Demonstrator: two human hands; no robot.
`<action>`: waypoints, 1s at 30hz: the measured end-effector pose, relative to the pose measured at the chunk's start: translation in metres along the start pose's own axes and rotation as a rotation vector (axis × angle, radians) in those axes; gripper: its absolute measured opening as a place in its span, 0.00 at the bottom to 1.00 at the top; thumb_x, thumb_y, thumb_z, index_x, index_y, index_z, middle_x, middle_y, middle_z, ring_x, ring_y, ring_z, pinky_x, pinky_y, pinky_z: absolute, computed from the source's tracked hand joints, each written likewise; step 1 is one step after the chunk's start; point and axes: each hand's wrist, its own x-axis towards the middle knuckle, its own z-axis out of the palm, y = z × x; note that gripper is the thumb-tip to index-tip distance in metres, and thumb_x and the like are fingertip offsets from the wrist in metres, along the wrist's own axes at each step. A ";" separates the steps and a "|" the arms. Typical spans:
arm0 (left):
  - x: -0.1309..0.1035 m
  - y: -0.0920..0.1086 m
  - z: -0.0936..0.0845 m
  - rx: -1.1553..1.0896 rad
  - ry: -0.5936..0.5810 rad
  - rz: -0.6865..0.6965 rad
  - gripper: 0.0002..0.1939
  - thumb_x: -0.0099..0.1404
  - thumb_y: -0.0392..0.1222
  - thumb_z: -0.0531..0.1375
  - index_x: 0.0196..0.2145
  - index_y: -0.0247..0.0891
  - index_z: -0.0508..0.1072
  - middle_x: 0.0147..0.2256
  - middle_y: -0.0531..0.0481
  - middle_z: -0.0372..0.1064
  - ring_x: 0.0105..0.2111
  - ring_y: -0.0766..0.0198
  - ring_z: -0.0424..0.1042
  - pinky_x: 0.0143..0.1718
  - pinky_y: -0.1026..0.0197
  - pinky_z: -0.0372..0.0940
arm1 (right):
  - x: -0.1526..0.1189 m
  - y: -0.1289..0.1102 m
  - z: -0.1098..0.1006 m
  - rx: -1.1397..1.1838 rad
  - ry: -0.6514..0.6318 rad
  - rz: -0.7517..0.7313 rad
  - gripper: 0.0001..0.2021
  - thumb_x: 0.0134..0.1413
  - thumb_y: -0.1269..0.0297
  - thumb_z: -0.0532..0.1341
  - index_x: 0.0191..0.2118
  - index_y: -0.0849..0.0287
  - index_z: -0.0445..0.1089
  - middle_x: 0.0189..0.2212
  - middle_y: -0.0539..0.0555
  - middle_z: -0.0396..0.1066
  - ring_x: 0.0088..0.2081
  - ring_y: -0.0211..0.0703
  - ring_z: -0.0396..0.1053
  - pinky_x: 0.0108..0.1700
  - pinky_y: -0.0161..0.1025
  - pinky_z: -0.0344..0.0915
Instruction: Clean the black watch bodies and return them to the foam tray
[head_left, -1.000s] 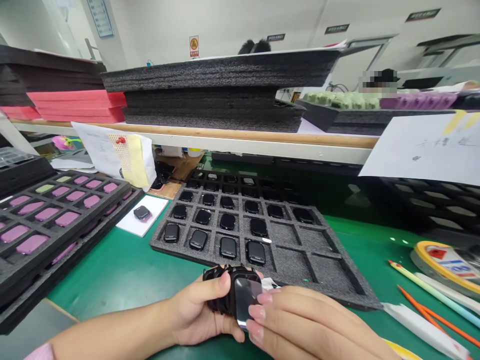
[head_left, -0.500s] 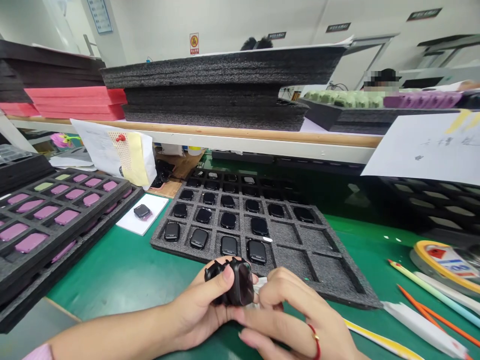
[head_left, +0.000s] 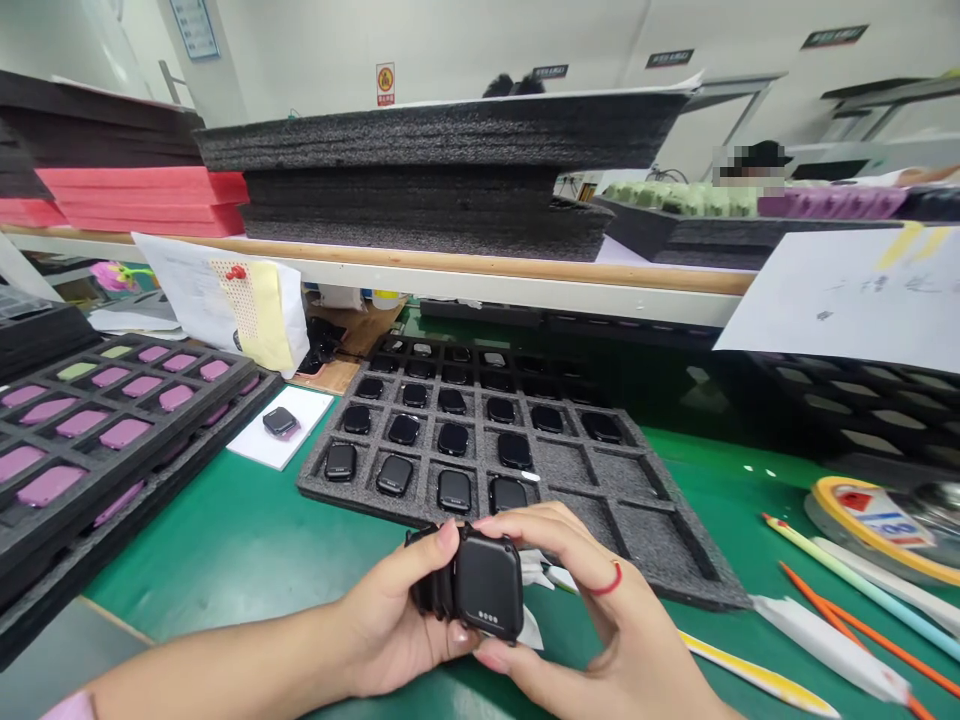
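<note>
My left hand [head_left: 386, 625] is closed round several black watch cases [head_left: 431, 592] stacked side by side. The outermost watch case [head_left: 489, 585] has a flat face with a row of small metal contacts turned toward me. My right hand [head_left: 607, 620] grips that case by its top and bottom edges, thumb below and fingers above, against the stack. Behind my right fingers show bits of white material [head_left: 534, 568], partly hidden. Just beyond both hands lies a dark grey foam tray [head_left: 675, 560] with black watch cases in many of its compartments.
At the left, stacked foam trays [head_left: 161, 455] hold purple and green pieces. One watch case [head_left: 280, 421] lies on a white pad [head_left: 259, 445]. Pens [head_left: 832, 560] and a yellow tape roll [head_left: 847, 520] lie at right. A shelf [head_left: 480, 275] with foam stacks crosses above the table.
My right hand has risen and spread onto the outermost case's edges. That case now shows its contact side toward me, where a dark glossy face was turned to the right before.
</note>
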 end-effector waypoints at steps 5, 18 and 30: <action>-0.002 0.003 0.001 0.022 -0.090 -0.097 0.30 0.51 0.59 0.72 0.38 0.25 0.82 0.32 0.38 0.79 0.20 0.74 0.69 0.25 0.75 0.63 | -0.002 0.000 -0.001 -0.028 -0.014 -0.041 0.29 0.47 0.74 0.70 0.54 0.51 0.65 0.43 0.50 0.74 0.45 0.41 0.71 0.48 0.36 0.70; 0.003 0.005 0.003 0.032 0.353 -0.018 0.24 0.44 0.49 0.77 0.35 0.32 0.79 0.38 0.37 0.81 0.25 0.62 0.79 0.21 0.72 0.65 | -0.004 0.058 -0.064 -0.607 0.083 0.102 0.16 0.55 0.59 0.65 0.49 0.56 0.72 0.43 0.59 0.78 0.45 0.56 0.75 0.49 0.57 0.72; 0.004 0.001 0.004 0.036 0.164 -0.063 0.27 0.51 0.59 0.72 0.35 0.29 0.77 0.27 0.46 0.73 0.16 0.74 0.62 0.15 0.72 0.41 | -0.002 -0.001 -0.042 -0.263 -0.054 -0.010 0.17 0.56 0.63 0.68 0.51 0.49 0.68 0.48 0.53 0.75 0.50 0.45 0.74 0.51 0.41 0.73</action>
